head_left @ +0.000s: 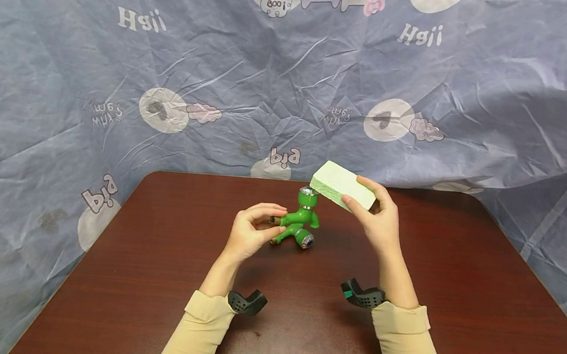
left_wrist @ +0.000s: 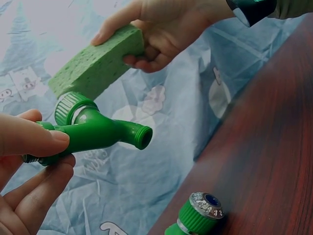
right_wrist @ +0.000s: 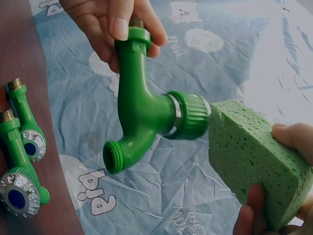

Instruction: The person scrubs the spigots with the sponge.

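A green faucet (head_left: 296,217) with a ribbed knob is held up above the table. My left hand (head_left: 253,230) pinches it by its threaded brass inlet end, as the right wrist view shows; its spout (right_wrist: 115,155) points away from the fingers. Between thumb and fingers, my right hand (head_left: 381,219) grips a light green block sponge (head_left: 343,185). One end of the sponge (left_wrist: 98,63) meets the top of the faucet's knob (left_wrist: 73,108). The face of the knob is mostly hidden behind the sponge in both wrist views.
Two more green faucets lie on the dark wooden table (head_left: 153,278): a nearer faucet (right_wrist: 19,166) and another faucet (right_wrist: 22,105) beside it. In the head view they overlap below the held one. A printed blue cloth (head_left: 251,84) hangs behind the table.
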The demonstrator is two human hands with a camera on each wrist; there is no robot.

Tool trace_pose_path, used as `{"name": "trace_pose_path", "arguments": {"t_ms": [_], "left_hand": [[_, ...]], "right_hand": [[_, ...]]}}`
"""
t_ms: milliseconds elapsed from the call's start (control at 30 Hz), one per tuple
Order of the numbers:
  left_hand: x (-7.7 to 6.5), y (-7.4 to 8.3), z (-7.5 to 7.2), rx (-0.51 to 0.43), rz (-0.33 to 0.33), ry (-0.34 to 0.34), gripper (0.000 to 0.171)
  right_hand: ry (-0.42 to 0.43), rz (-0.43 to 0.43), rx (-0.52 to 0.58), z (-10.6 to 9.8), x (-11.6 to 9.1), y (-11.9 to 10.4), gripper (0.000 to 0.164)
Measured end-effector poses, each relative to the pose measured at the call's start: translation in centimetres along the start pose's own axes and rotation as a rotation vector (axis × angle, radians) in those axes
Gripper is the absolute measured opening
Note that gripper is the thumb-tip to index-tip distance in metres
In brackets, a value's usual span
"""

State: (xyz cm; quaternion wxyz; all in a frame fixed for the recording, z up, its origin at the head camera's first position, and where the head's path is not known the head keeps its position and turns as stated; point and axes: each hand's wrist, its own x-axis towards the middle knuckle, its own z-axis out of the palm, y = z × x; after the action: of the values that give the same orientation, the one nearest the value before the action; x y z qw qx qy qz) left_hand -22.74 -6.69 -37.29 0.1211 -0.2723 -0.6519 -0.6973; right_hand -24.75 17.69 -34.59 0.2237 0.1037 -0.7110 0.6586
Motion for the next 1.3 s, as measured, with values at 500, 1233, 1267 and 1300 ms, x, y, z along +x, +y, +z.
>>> {"name": "trace_pose_path", "arguments": {"t_ms": [500,1233,1267,1300], "left_hand": [[0.0,0.0,0.1,-0.002,-0.032,-0.056,0.029],[0.3,-2.6,-4.9,-0.079,-0.055,0.326,0.038],[0.3,-2.7,-5.3,-0.084,-0.075,0.367,0.038],[0.2,-2.7,-5.8,-0.085,-0.095,0.406,0.038]], "right_hand": [[-0.023,0.082,-0.091,0.2,-0.2,-0.4,0.039],[0.123,-0.008,0.013,-0.4,-0.3,-1.9,0.053],[0.126,-0.015,0.014,-0.4,-0.3,-1.9,0.054],[0.129,-0.021,0.012,-0.4,-0.3,-1.9,0.055]]}}
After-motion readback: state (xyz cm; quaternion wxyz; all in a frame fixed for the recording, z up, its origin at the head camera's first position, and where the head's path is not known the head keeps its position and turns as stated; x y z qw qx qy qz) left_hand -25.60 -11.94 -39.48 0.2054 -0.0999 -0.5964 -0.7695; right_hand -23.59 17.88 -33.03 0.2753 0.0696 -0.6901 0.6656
